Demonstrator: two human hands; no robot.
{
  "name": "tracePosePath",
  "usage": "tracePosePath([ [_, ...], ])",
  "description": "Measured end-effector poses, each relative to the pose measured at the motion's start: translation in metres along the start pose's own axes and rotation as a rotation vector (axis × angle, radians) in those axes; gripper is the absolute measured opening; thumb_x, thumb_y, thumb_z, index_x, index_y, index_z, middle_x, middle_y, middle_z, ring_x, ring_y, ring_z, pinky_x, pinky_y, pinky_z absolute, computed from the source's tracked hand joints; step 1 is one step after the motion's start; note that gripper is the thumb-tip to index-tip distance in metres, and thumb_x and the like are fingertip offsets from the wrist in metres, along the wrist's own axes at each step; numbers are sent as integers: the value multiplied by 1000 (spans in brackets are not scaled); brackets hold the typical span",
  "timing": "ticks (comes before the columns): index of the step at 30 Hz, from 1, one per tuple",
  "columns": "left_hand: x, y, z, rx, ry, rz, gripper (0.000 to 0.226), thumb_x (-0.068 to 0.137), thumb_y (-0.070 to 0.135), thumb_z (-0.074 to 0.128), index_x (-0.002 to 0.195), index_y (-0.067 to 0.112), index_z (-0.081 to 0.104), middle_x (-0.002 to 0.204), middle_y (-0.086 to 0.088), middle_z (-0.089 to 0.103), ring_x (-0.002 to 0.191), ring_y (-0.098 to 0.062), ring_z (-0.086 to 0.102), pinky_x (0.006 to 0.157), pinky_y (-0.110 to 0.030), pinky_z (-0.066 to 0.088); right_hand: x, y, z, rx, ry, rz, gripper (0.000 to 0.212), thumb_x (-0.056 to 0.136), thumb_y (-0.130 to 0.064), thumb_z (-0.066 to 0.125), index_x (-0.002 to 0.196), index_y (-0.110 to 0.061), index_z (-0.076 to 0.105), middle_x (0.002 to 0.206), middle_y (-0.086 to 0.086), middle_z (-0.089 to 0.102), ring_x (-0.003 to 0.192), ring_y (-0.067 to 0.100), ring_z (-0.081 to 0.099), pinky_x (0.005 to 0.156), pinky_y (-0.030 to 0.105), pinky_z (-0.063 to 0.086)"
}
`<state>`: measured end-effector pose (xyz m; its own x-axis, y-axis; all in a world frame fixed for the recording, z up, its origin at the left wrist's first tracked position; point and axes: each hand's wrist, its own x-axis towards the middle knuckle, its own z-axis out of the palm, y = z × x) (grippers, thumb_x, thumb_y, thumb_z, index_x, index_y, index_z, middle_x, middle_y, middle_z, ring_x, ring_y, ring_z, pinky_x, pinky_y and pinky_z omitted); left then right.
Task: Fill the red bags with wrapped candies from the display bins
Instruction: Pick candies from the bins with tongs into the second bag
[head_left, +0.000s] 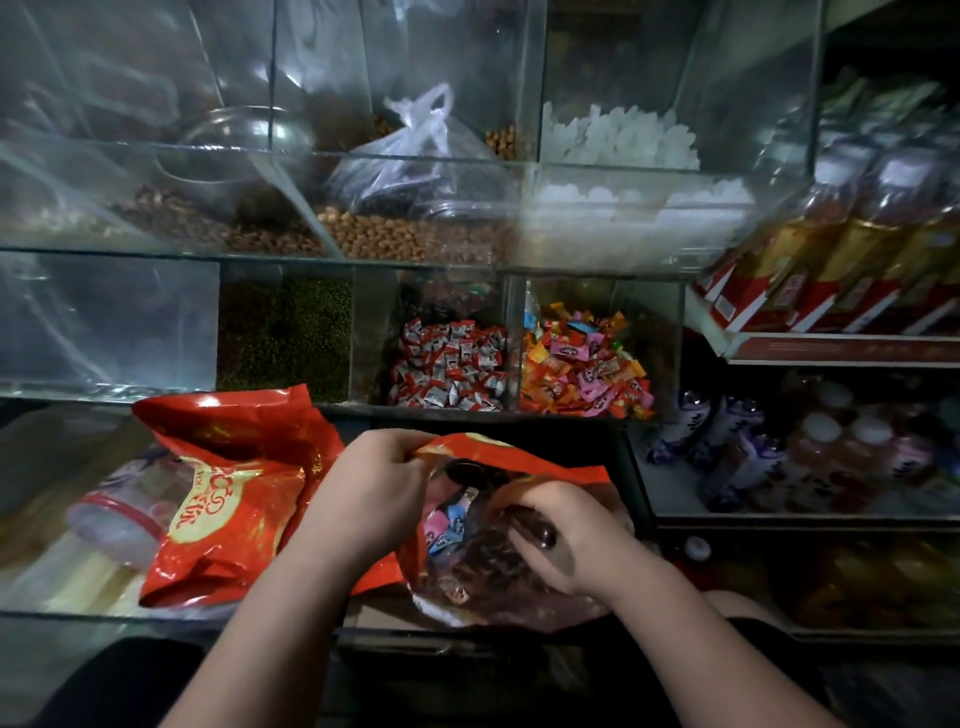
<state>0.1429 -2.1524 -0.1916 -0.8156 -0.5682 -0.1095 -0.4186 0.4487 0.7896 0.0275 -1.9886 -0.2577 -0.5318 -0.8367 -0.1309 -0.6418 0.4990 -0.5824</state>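
A red bag (524, 460) with a clear front is held open low in the middle. My left hand (371, 491) pinches its left rim. My right hand (563, 535) grips its right side, fingers curled over the edge. Pink and blue wrapped candies (447, 522) lie inside it. A second red bag (234, 488) with gold print lies to the left, bulging. Behind, one glass bin holds red-and-white wrapped candies (452, 364); the bin to its right holds mixed orange, pink and red candies (582, 364).
A green-bean bin (285, 332) stands left of the candy bins. Upper bins hold peanuts (395, 236), a clear plastic bag (415, 156) and white sweets (618, 137). Shelves with bottles (810, 457) and red boxes (810, 291) fill the right. A plastic jar (124, 506) lies at the left.
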Motion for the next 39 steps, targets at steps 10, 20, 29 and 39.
tracePosePath([
  [10,1,-9,10,42,62,22,36,90,11,54,79,39,74,76,26,71,73,8,64,67,-22,56,7,-19,17,644,274,428,37,88,-24,74,59,-47,74,54,-27,67,49,-6,62,42,9,41],
  [20,2,-14,16,33,123,30,32,94,14,53,93,38,74,74,30,68,73,11,62,65,-27,59,3,-28,45,1355,357,782,10,86,-18,74,93,-11,78,85,14,81,72,28,80,58,51,63],
  [29,4,-9,-1,58,285,22,28,98,19,54,118,25,72,111,2,73,97,-20,68,84,-35,56,-53,-20,-6,1482,690,478,18,96,-12,72,108,2,69,99,28,76,84,40,79,67,36,66],
  [39,1,6,1,217,283,224,63,92,6,62,145,33,43,146,6,49,129,-14,51,102,-29,45,-90,-28,-55,1284,821,302,25,96,-11,70,75,-19,80,83,24,78,78,44,79,59,33,64],
])
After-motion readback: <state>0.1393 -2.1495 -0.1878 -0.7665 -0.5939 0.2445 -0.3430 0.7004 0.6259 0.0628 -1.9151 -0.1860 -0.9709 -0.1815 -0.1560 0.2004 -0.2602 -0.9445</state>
